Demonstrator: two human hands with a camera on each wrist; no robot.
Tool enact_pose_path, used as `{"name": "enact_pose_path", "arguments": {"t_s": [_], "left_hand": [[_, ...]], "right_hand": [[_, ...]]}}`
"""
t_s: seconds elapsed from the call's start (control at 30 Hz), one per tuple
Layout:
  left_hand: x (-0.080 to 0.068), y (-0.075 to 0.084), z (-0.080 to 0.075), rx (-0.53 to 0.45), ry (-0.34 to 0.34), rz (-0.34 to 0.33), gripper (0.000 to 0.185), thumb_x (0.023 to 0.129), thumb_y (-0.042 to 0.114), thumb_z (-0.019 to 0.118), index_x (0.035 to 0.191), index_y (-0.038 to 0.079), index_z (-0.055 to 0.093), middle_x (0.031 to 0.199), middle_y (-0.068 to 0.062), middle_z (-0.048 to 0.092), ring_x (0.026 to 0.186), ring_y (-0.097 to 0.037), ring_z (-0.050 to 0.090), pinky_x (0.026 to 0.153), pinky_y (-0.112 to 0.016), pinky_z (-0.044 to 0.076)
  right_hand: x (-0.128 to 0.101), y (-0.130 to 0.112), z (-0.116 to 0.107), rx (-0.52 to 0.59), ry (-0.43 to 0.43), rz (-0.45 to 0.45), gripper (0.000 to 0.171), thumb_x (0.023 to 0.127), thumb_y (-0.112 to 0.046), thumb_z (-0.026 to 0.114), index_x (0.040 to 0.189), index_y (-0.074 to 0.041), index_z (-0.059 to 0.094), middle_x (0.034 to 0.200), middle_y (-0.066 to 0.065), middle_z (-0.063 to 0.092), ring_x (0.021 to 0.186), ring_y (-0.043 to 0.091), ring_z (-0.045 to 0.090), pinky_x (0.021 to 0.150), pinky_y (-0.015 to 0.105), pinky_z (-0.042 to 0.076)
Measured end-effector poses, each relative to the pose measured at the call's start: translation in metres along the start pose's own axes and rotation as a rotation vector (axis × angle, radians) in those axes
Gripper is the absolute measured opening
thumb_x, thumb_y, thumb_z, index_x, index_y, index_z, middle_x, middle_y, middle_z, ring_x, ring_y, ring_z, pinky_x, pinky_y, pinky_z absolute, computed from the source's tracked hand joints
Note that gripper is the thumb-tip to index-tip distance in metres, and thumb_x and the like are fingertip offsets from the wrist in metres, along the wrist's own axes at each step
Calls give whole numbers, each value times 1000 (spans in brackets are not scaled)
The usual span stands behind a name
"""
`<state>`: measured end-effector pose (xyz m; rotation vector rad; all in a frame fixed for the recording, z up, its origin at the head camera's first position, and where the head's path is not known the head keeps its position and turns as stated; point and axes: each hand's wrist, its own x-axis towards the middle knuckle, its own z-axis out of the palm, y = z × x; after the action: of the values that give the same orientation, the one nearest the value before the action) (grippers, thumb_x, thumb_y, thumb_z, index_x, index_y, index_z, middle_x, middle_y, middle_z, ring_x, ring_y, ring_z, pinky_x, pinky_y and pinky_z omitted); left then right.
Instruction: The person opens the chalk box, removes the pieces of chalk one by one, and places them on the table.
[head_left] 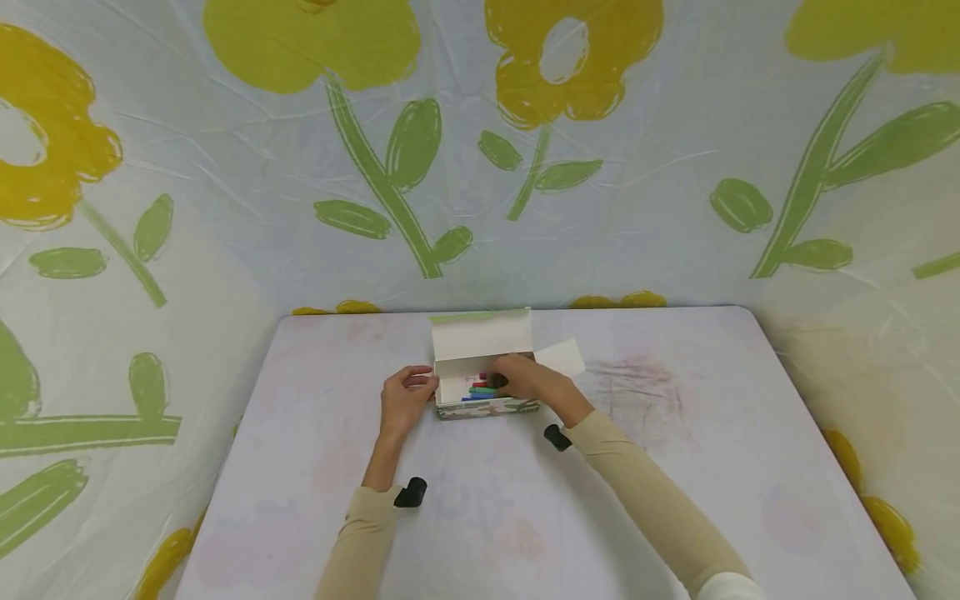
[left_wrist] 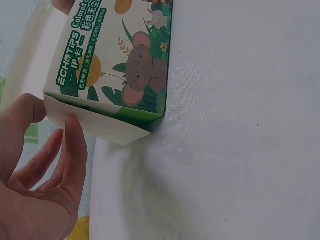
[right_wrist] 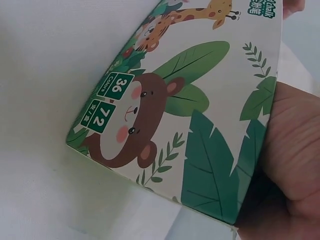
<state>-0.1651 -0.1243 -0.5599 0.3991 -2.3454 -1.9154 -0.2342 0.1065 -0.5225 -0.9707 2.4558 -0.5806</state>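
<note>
A cardboard box (head_left: 487,408) is standing open on the pale table (head_left: 480,533), near its far edge and around the middle of its width. The lid (head_left: 482,335) is standing up at the back, showing its white inside, while a white side flap (head_left: 562,358) is sticking out to the right. Sticks of chalk (head_left: 482,397) in blue, green and red are lying in the box, close to its front wall. The left hand (head_left: 405,404) is resting at the box's left end; its fingers are bending loosely and spreading apart, with fingertips touching the other end flap (left_wrist: 102,122), which is standing out from the box. The right hand (head_left: 521,377) is reaching down into the box at its right side, above the chalk; the walls and the hand itself are hiding the fingertips, so I cannot tell whether they are pinching anything. The front is showing a printed elephant, giraffe and bear, along with the numbers 36 and 72. Beige sleeves (head_left: 660,492) are covering both forearms, and a small black device (head_left: 411,493) is sitting at each wrist. To the right of the box, reddish-brown smudges (head_left: 637,392) are marking the table. Behind it, a light cloth (head_left: 637,208) is hanging, bearing big yellow flowers and green leaves.
</note>
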Motion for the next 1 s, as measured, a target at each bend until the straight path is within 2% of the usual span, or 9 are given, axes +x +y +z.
{"name": "enact_pose_path", "arguments": {"t_s": [0.13, 0.3, 0.5, 0.63, 0.87, 1.0], "left_hand": [[0, -1, 0, 10, 6, 13, 24, 90, 5, 75, 112, -3, 73, 95, -18, 74, 75, -19, 71, 66, -26, 60], [0, 0, 0, 45, 13, 11, 25, 90, 8, 76, 113, -2, 73, 95, -16, 75, 72, -15, 69, 67, -27, 60], [-1, 3, 1, 58, 12, 19, 27, 89, 7, 77, 115, -2, 72, 96, -15, 75, 75, -16, 69, 68, -27, 60], [-1, 3, 2, 70, 13, 18, 27, 90, 8, 76, 115, -2, 72, 95, -15, 75, 75, -17, 70, 67, -27, 60], [-1, 3, 1, 68, 18, 22, 24, 89, 8, 77, 112, 0, 74, 94, -15, 74, 75, -16, 69, 66, -27, 59], [-1, 4, 1, 57, 16, 30, 23, 89, 7, 77, 111, 1, 74, 94, -15, 74, 75, -17, 70, 66, -27, 59]], "right_hand": [[0, 3, 0, 7, -6, -36, 12, 94, -3, 74, 105, -1, 73, 96, 5, 69, 85, 17, 56, 80, 31, 50], [-5, 10, -1, 69, 38, -116, 18, 96, -6, 72, 113, -1, 72, 102, 5, 70, 87, 13, 57, 80, 30, 51], [-17, 18, -6, 309, 117, -208, 22, 98, -5, 69, 119, 3, 70, 105, 9, 72, 93, 17, 67, 84, 32, 56], [-29, 24, -14, 414, 201, -170, 22, 97, -6, 71, 117, 2, 70, 103, 10, 73, 95, 21, 70, 86, 34, 58], [-50, 36, -30, 438, 328, -130, 22, 95, -4, 72, 116, 3, 69, 106, 19, 71, 98, 26, 69, 89, 40, 57], [-59, 43, -39, 465, 367, -106, 24, 96, -8, 72, 118, 1, 69, 105, 13, 72, 99, 24, 69, 90, 36, 56]]}}
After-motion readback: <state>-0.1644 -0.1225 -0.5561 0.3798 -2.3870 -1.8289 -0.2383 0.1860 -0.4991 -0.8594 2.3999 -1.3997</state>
